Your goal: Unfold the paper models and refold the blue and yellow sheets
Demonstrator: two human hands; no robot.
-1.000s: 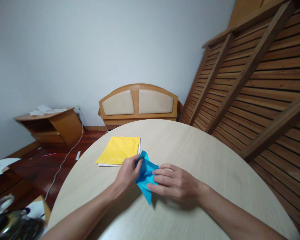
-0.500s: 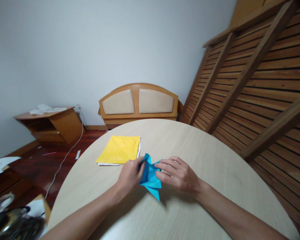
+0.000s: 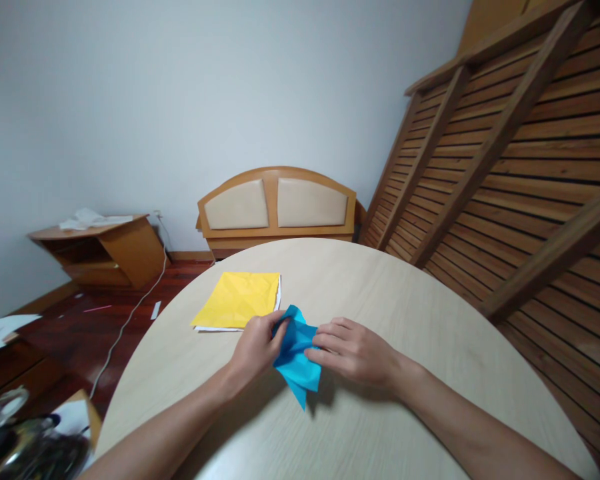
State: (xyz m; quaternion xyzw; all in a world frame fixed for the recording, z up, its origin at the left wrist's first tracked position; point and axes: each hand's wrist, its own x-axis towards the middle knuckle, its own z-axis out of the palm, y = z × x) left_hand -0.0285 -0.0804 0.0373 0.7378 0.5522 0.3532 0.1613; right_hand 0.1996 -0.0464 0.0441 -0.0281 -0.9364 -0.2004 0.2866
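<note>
Between my hands, just above the tabletop, is a folded sheet of blue paper (image 3: pixel 299 357) with several creased flaps and a pointed corner hanging toward me. My left hand (image 3: pixel 258 343) pinches its left edge between thumb and fingers. At the right edge, my right hand (image 3: pixel 353 350) has its fingertips closed on the paper; its thumb is partly hidden. A stack of yellow paper (image 3: pixel 240 298) with white layers under it lies beyond my left hand.
The round pale wooden table (image 3: pixel 405 313) fills the front. Behind it stands a headboard (image 3: pixel 275 203) with cream panels. Slatted wooden boards (image 3: pixel 520 167) lean at the right. A low cabinet (image 3: pixel 100 250) and a white cable (image 3: pixel 130 317) are at the left.
The blue paper has turned slightly and its lower point has swung left. Its upper part looks more spread out, and my right fingers have shifted along its right edge.
</note>
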